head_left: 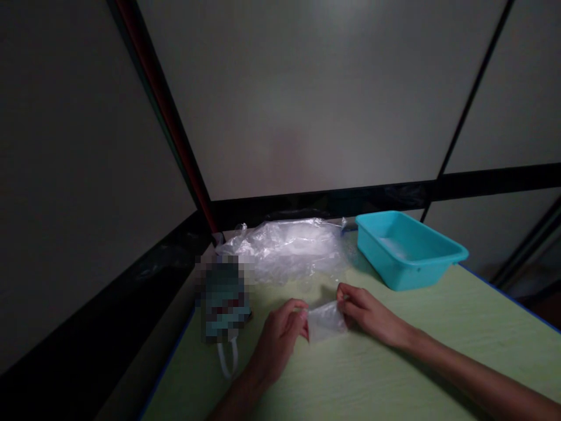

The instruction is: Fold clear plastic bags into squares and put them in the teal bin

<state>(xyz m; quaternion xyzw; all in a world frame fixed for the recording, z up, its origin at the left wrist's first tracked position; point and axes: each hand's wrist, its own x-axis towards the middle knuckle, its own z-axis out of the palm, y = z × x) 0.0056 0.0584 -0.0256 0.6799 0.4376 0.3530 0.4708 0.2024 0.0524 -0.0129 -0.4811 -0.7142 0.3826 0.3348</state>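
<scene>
A small clear plastic bag (326, 323) is stretched between my two hands, just over the light green table (377, 374). My left hand (280, 336) pinches its left edge between thumb and fingers. At the bag's upper right corner, my right hand (362, 310) grips it with closed fingers. Behind both hands lies a heap of clear, shiny plastic (293, 245). The bag looks flat, and nothing can be made out inside it.
A turquoise basin (412, 272) stands at the back right, with something pale inside. At the left edge is a pixelated object (223, 301) with a white loop (228, 359) below it. A grey panelled wall (307, 105) rises behind the table.
</scene>
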